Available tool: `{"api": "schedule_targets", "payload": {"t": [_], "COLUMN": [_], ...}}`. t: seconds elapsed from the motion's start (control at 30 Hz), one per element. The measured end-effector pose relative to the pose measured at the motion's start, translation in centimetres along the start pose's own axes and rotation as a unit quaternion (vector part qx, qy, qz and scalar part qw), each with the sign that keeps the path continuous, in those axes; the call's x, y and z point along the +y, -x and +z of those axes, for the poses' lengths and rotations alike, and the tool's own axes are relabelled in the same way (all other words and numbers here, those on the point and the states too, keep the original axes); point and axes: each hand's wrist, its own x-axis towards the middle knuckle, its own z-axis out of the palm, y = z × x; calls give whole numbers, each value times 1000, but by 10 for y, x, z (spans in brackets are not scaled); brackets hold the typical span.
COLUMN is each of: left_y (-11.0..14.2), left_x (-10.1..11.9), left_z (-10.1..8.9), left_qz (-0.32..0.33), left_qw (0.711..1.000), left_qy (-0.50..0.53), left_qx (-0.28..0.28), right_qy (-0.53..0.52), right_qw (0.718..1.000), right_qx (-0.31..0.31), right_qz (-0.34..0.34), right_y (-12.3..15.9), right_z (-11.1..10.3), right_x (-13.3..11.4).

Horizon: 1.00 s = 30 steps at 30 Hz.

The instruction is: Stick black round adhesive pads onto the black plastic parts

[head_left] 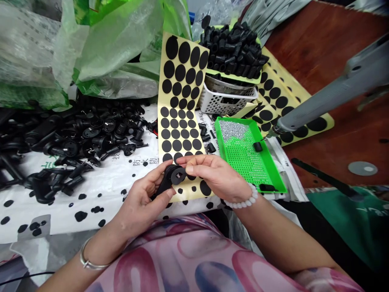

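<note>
My left hand [142, 198] is wrapped round a black plastic part [164, 184] with an arm and a round end. The round face, turned toward me, has a small metal piece at its centre. My right hand [219, 176] is closed in a pinch at the right edge of that round end, thumb and forefinger against it. What lies between these fingertips is hidden. Beneath and beyond both hands is a cream backing sheet [162, 91] with rows of round black stickers [180, 73]. Its upper part leans upright and its lower part lies on the table.
Black plastic parts [91, 134] are heaped at left below green-white bags [121, 44]. A green tray [243, 162] holds small metal pieces. Behind it, a white basket [227, 101] stands below piled black sleeves [234, 48]. A grey tool arm [328, 89] reaches in from the right.
</note>
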Motion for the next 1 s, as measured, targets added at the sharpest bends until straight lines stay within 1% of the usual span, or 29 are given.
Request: {"api": "schedule_targets", "payload": {"t": [0.2,0.63,1.0], "left_y": [0,-1,-3], "left_x": [-4,-5,-1], "left_z": [-2,0,3], "left_qz": [0,5,15], "left_qw": [1000,1000,998], "left_qy": [0,-5,-48], "left_qx": [-1,-3,24], "right_qy": [-9,-9,21], "right_qw": [1000,1000,999], "right_qx": [-9,-10,5], "right_qz": [-1,-10,-26], "right_y": [-1,-1,-5], "right_z": [1,4,6], "right_x": [0,3,6]}}
